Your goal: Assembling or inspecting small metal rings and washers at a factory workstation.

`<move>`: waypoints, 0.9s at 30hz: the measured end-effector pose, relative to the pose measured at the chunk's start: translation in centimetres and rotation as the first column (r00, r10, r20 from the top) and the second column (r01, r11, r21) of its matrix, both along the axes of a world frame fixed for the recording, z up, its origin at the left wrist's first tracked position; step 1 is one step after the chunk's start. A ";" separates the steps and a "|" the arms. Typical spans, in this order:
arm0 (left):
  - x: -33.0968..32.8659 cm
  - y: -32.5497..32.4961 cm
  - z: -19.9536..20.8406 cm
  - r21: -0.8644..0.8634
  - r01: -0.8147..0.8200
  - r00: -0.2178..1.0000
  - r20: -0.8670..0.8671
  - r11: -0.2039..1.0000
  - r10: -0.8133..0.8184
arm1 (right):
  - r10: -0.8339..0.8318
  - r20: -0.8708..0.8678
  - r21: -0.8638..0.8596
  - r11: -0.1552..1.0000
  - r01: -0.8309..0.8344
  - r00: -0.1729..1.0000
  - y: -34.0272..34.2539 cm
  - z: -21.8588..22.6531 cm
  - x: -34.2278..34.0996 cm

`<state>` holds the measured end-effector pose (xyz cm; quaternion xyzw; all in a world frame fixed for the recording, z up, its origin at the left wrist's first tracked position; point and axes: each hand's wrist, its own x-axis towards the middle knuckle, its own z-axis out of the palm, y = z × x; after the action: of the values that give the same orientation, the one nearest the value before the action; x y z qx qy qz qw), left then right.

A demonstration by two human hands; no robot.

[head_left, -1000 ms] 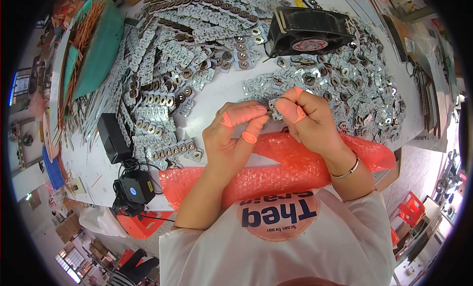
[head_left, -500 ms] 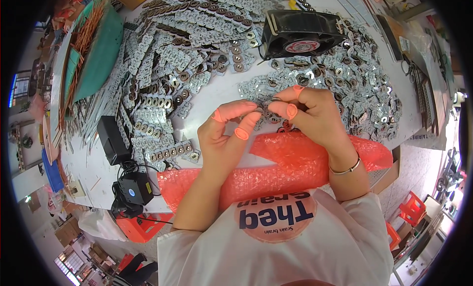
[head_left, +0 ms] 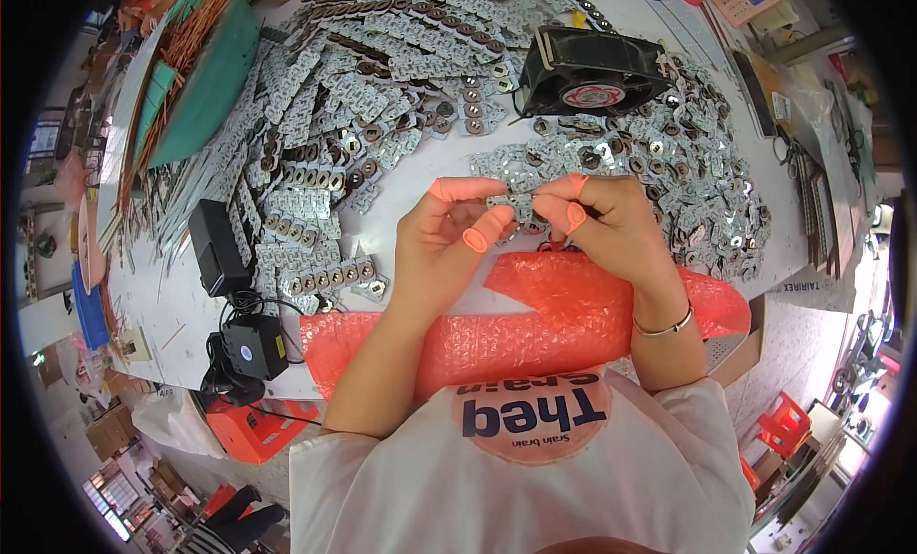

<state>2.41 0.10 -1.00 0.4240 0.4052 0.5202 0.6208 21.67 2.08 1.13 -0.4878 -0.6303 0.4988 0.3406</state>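
- Small silvery strip [head_left: 513,204] of stamped metal pieces sits pinched between both hands, just above the middle of the head view and over the near part of the worktop [head_left: 449,162].
- Left hand [head_left: 449,239] grips the strip's left end; orange finger cots [head_left: 475,239] cover its fingertips, thumb and forefinger closed on the metal.
- Right hand [head_left: 611,224] grips the right end the same way, its capped fingers curled in; a thin bracelet [head_left: 666,325] circles that wrist.
- At 6 o'clock from the hands, a sheet of red bubble wrap [head_left: 535,334] lies along the near edge of the worktop, under both wrists, its right end overhanging the corner.
- At 12 to 3 o'clock, loose metal pieces [head_left: 707,172] crowd right up to the right hand, leaving little bare surface there.
- At 1 o'clock, a black square fan [head_left: 592,76] lies flat among them, well apart from the hands.
- From 9 to 12 o'clock, rows of longer strips [head_left: 315,143] spread out; a bare white patch between them and the left hand is the only open room.
- At 9 o'clock, a black power adapter [head_left: 218,248] stands near the left edge, with a second black box [head_left: 253,349] below it at the worktop's rim.
- At 10 o'clock, far off, a green tray [head_left: 205,86] holds coppery wires.
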 end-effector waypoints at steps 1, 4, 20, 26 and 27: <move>-0.1 0.0 -0.1 0.012 0.004 1.000 -0.006 1.000 -0.004 | 0.019 -0.012 -0.020 1.000 -0.019 1.000 0.0 -0.1 0.0; -0.4 0.0 -0.3 0.021 0.015 1.000 -0.007 1.000 -0.015 | 0.078 -0.031 -0.067 0.995 -0.080 0.996 0.4 0.5 0.2; -0.8 -0.2 1.2 -0.248 0.192 0.927 0.363 0.949 -0.093 | 0.103 -0.574 -0.309 0.891 -0.331 0.813 -0.7 -0.2 -0.5; -1.3 -0.1 1.3 -0.212 0.245 0.898 0.418 0.946 -0.138 | 0.076 -0.652 -0.324 0.871 -0.369 0.754 -0.8 0.1 -0.1; -1.1 -0.2 1.3 -0.213 0.246 0.898 0.418 0.945 -0.140 | 0.074 -0.652 -0.325 0.871 -0.367 0.755 -0.8 0.2 -0.2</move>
<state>1.34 -0.12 0.25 0.2625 0.2911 0.4727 0.7892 21.44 1.30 1.36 -0.2792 -0.4096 0.7957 0.3480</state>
